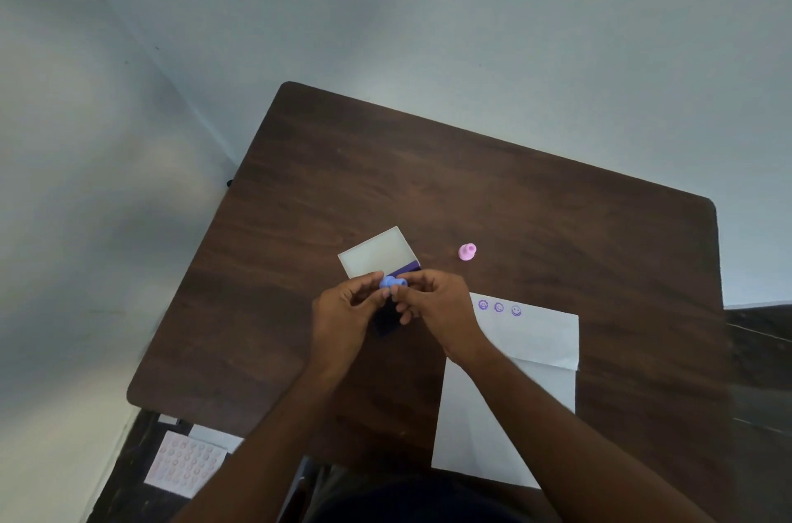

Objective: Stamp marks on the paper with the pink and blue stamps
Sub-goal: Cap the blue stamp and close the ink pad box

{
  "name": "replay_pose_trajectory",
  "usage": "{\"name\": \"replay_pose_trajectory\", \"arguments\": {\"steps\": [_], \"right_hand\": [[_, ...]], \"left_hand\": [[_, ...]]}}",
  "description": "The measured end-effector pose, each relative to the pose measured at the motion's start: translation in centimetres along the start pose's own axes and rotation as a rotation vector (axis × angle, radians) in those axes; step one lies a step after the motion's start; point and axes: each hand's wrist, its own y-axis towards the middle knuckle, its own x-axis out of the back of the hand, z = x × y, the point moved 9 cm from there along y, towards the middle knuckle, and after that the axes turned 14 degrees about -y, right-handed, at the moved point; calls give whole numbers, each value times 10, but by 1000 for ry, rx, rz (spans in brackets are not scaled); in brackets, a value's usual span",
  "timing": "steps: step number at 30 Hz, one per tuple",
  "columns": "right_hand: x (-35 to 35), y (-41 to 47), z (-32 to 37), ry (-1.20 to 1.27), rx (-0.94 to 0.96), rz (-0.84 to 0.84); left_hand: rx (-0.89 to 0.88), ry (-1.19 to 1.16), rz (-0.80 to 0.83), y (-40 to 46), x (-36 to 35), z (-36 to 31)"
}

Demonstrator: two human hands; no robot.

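A small blue stamp [393, 282] is pinched between the fingertips of my left hand [348, 310] and my right hand [433, 304], just above a dark ink pad [385, 323] whose white lid [376, 251] stands open behind. The pink stamp [467, 252] stands alone on the dark wooden table [557, 214], to the right of the lid. A white sheet of paper [514, 385] lies to the right under my right forearm; three purple smiley marks [499, 307] run along its top edge.
Below the table's near left corner, on a lower dark surface, lies another sheet [184, 462] covered with several pale pink stamp marks. Pale walls rise behind and left of the table. A dark surface [758, 329] adjoins at the right.
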Motion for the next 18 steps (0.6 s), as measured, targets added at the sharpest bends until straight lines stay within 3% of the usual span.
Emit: {"name": "replay_pose_trajectory", "arguments": {"steps": [8, 15, 18], "right_hand": [[40, 11, -4, -86, 22, -133], [72, 24, -4, -453, 77, -294], [87, 24, 5, -481, 195, -403]], "left_hand": [[-4, 242, 108, 19, -41, -12], [-75, 352, 94, 33, -56, -23], [-140, 375, 121, 35, -69, -29]]}}
